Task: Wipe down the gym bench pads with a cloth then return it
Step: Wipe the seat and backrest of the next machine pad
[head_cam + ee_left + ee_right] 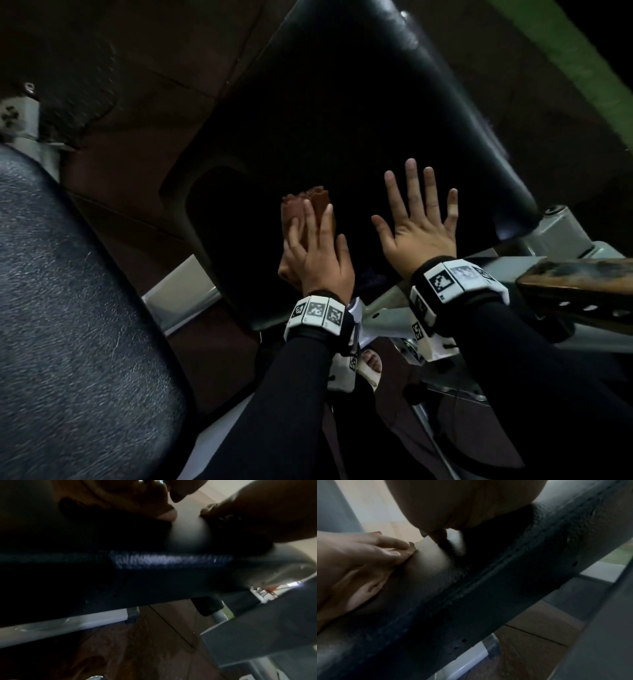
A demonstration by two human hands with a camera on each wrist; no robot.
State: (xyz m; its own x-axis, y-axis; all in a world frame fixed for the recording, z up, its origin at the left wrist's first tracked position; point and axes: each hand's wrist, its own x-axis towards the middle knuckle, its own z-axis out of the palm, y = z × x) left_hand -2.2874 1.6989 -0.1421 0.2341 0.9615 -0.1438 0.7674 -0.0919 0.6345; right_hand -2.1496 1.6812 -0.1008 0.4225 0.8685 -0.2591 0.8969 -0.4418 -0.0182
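A black padded bench pad fills the middle of the head view. A crumpled brown cloth lies on it, and my left hand presses down on the cloth with its fingers laid fairly straight over it. My right hand rests flat on the pad just right of the left, fingers spread and holding nothing. The right wrist view shows the left hand lying on the pad's stitched edge. The left wrist view is dark and blurred, showing the pad's side.
A second grey-blue pad stands close at the left. White metal frame tubes run under the pads. A worn brown bar juts in from the right. Brown floor tiles lie beyond, and my sandalled foot shows below.
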